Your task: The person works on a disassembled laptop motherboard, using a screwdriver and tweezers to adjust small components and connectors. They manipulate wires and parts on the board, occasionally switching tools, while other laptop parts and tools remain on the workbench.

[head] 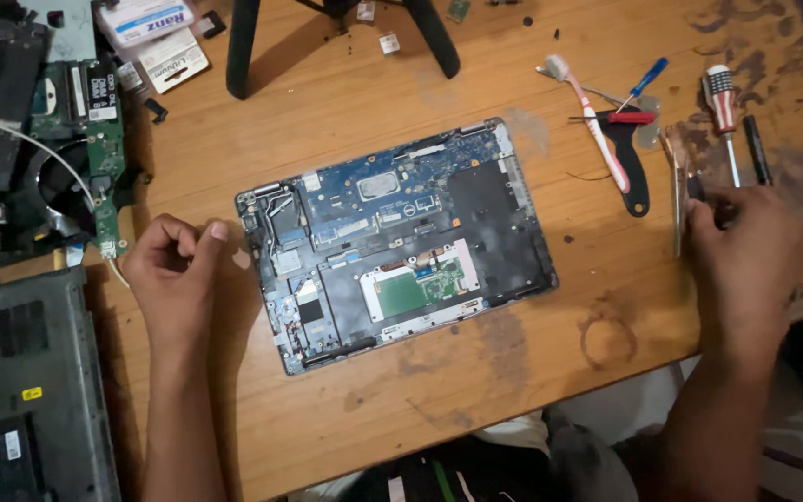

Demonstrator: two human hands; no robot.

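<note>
left hand (174, 270): fingers curled, empty, beside opened laptop (397, 244) | right hand (745, 251): fingers pinching tweezers (678, 200)

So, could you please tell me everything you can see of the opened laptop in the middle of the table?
The opened laptop lies flat and slightly skewed on the wooden table, its bottom cover off. A blue circuit board fills the upper part, a bare dark bay sits at the upper right, and a green board in a pale frame lies near the front edge. The left hand rests beside its left edge; whether it touches is unclear. The right hand is well away.
</note>
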